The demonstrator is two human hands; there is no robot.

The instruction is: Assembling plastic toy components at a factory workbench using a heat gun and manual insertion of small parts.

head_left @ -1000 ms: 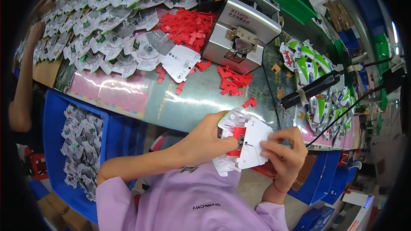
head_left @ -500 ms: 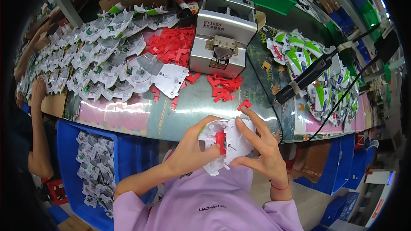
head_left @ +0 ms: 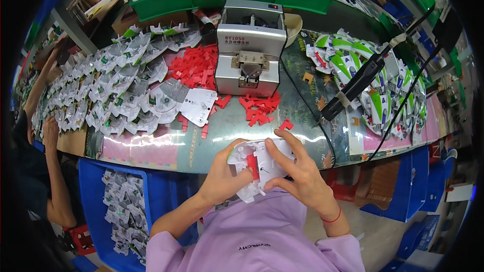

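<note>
Close to my body, just off the table's near edge, I hold a white plastic housing (head_left: 243, 191) with a green rim. My left hand (head_left: 222, 175) is closed round its left side, the thumb pressing on a red plastic piece (head_left: 253, 165) in the middle. A flat white plastic plate (head_left: 272, 167) covers the right part of the housing. My right hand (head_left: 308, 180) grips this plate, fingers on its upper side and thumb at the lower edge. A single loose red piece (head_left: 286, 125) lies just beyond my right fingertips.
A silver screw-feeding machine (head_left: 250, 45) stands beyond my hands, beside heaped red pieces (head_left: 194, 68). Rows of white housings (head_left: 113, 78) fill the left. A black electric screwdriver (head_left: 357, 83) hangs at right before stacked green-white shells (head_left: 375, 106). A blue bin (head_left: 91, 196) and a co-worker's arm (head_left: 55, 171) are at left.
The whole view has shifted slightly. My hands keep the same hold on the housing, the left thumb still on the red piece. The co-worker's hand stays near the housings.
</note>
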